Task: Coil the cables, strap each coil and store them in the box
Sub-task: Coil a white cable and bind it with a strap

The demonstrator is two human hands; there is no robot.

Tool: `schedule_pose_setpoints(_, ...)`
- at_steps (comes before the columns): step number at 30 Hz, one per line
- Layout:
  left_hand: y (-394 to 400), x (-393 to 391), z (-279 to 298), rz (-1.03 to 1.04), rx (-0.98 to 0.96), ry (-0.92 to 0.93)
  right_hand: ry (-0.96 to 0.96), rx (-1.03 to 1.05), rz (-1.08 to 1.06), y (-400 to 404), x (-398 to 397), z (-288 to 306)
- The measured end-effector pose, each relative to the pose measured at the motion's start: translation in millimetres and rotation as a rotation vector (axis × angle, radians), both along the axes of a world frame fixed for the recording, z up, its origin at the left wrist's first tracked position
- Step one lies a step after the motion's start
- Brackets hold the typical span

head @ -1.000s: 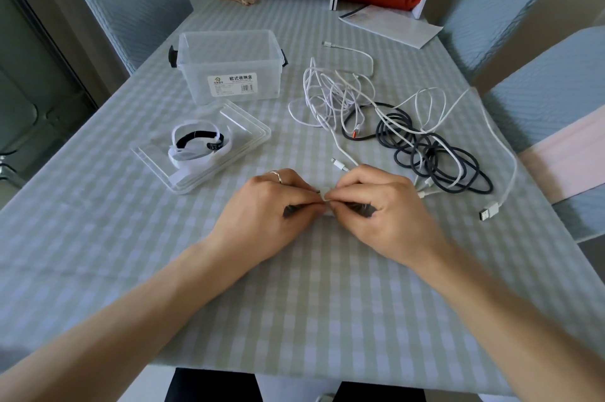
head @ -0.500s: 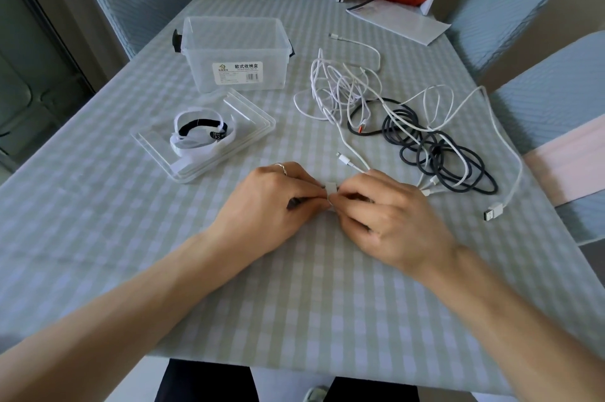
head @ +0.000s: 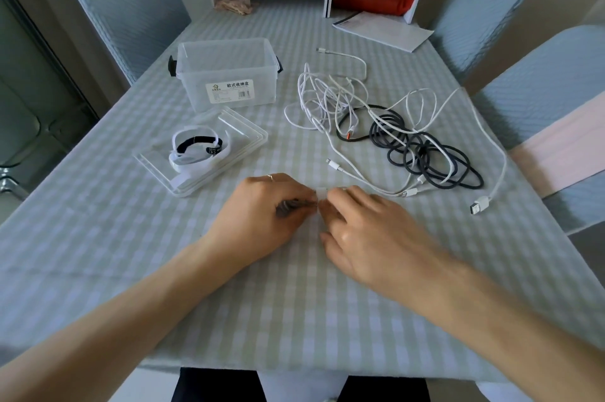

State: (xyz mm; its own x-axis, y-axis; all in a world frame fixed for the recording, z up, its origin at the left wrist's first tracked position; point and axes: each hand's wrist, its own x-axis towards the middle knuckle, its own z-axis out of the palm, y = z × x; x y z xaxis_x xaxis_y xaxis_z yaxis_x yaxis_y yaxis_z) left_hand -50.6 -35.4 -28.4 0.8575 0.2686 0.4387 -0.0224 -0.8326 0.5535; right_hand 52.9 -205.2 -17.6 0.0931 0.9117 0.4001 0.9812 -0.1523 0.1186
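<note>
Pinching a white strap (head: pixel 320 198) between them, the left hand (head: pixel 265 215) also grips a small dark coil (head: pixel 291 205), long axis left-right, and the right hand (head: pixel 366 231) works the strap end. Cable pile (head: pixel 393 136) lies up-right, nearer the right hand; one box (head: pixel 226 74) up-left, empty. Loose cables roughly four, tangled, hard to count

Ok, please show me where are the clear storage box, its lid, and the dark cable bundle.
clear storage box (head: pixel 226 74), head view, on its front wall above the label.
lid (head: pixel 244 133), head view, on a bare part near its right corner.
dark cable bundle (head: pixel 425 153), head view, on the middle loops of the tangle.
</note>
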Motion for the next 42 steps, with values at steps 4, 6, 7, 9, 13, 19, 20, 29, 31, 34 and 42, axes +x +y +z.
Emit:
schedule_pose_setpoints(4,0,0,0,0.019,0.001,0.003,0.674,0.133,-0.065,5,18,2)
schedule_pose_setpoints(6,-2,-1,1,0.013,-0.007,-0.007,0.834,0.118,-0.124,11,24,7)
schedule_pose_setpoints(7,-2,-1,1,0.009,-0.003,-0.013,0.872,0.092,-0.153,14,27,10)
schedule_pose_setpoints(9,-2,-1,1,0.002,-0.003,-0.021,0.9,0.039,-0.191,18,30,17)
schedule_pose_setpoints(13,1,0,-1,0.0,-0.007,-0.03,0.845,-0.101,-0.225,30,31,26)
schedule_pose_setpoints(19,2,2,-1,0.006,-0.088,-0.026,0.483,-0.113,-0.066,31,25,26)
schedule_pose_setpoints(20,2,1,-2,0.003,-0.098,-0.019,0.458,-0.08,-0.042,28,22,21)
schedule_pose_setpoints(29,0,-2,3,-0.012,-0.074,-0.008,0.645,0.232,-0.063,12,28,0)
schedule_pose_setpoints(31,0,-2,2,-0.036,-0.07,-0.006,0.641,0.263,-0.105,12,31,5)
schedule_pose_setpoints(34,3,-2,1,-0.065,-0.042,-0.03,0.731,0.208,-0.151,17,37,13)
schedule_pose_setpoints(42,3,-4,5,-0.089,-0.116,-0.185,1.193,0.132,-0.096,26,35,10)
